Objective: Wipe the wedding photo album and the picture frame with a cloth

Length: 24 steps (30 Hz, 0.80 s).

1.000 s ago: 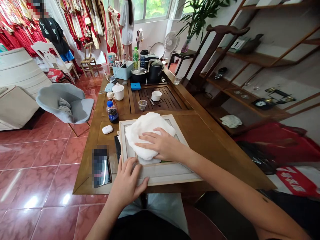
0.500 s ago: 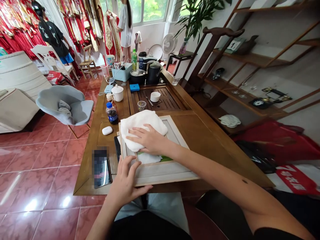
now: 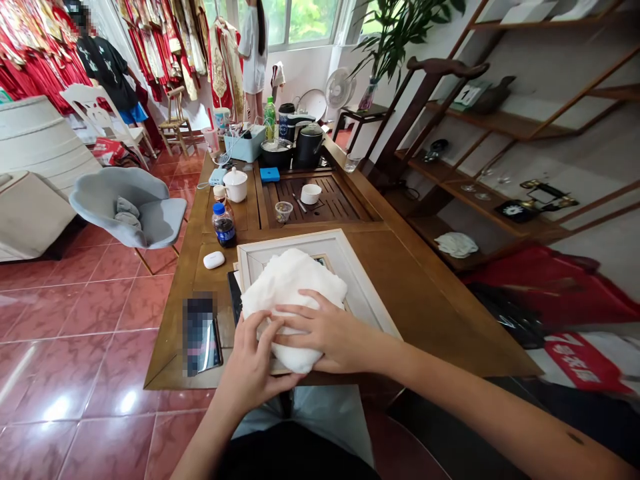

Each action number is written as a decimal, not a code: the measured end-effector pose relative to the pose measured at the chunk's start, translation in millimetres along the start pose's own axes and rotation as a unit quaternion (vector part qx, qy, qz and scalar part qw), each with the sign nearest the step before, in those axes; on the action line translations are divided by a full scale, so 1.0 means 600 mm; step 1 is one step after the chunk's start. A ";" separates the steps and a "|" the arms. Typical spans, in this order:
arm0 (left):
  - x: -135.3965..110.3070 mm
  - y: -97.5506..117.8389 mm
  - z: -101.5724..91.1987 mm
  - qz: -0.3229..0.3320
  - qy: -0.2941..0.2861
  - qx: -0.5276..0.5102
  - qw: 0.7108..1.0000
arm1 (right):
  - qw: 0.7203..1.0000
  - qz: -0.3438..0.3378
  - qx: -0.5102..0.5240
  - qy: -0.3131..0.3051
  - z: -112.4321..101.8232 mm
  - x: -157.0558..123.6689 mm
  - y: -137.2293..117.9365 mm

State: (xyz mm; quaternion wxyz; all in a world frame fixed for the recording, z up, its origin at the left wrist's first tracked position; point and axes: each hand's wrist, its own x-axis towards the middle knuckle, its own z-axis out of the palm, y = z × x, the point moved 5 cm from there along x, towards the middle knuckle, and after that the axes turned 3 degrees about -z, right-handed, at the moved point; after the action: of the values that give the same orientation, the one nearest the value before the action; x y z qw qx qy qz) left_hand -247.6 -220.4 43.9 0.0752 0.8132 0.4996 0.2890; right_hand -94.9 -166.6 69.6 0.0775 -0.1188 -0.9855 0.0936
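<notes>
A folded white cloth [image 3: 295, 283] covers much of a pale picture frame [image 3: 363, 273] that lies flat at the near edge of the wooden table. My right hand [image 3: 330, 330] rests on the cloth, its fingers bent over the near part and holding it. At the frame's near left corner, my left hand [image 3: 257, 360] grips the edge, thumb low and fingers curled above, touching the cloth. Most of the frame's inner panel is hidden under the cloth; a small dark patterned strip shows beyond it.
Left of the frame lie a phone [image 3: 204, 340] and a white earbud case [image 3: 214, 260]. A dark drink bottle [image 3: 224, 227], a lidded white cup [image 3: 235, 185] and a slatted tea tray [image 3: 340, 203] stand farther back. Shelves [image 3: 505, 120] flank the table on the right.
My right hand has pulled the white cloth toward me over the frame, covering the white and green patch at the near side. My left hand stays at the corner.
</notes>
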 end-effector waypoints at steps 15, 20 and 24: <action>0.006 0.007 -0.003 0.034 -0.038 0.052 0.997 | 0.978 0.076 -0.143 0.132 -0.077 -0.020 0.094; 0.013 0.017 -0.004 0.046 -0.062 0.083 0.994 | 0.966 0.085 -0.210 0.121 -0.083 0.028 0.122; 0.013 0.016 -0.001 0.063 -0.065 0.104 0.990 | 0.966 0.046 -0.248 0.063 -0.050 0.066 0.126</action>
State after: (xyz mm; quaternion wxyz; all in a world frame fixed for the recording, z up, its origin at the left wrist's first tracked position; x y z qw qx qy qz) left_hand -238.1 -218.7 51.6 0.0042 0.8637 0.4683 0.1861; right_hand -110.9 -80.0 88.3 0.1027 -0.1847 -0.9645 -0.1582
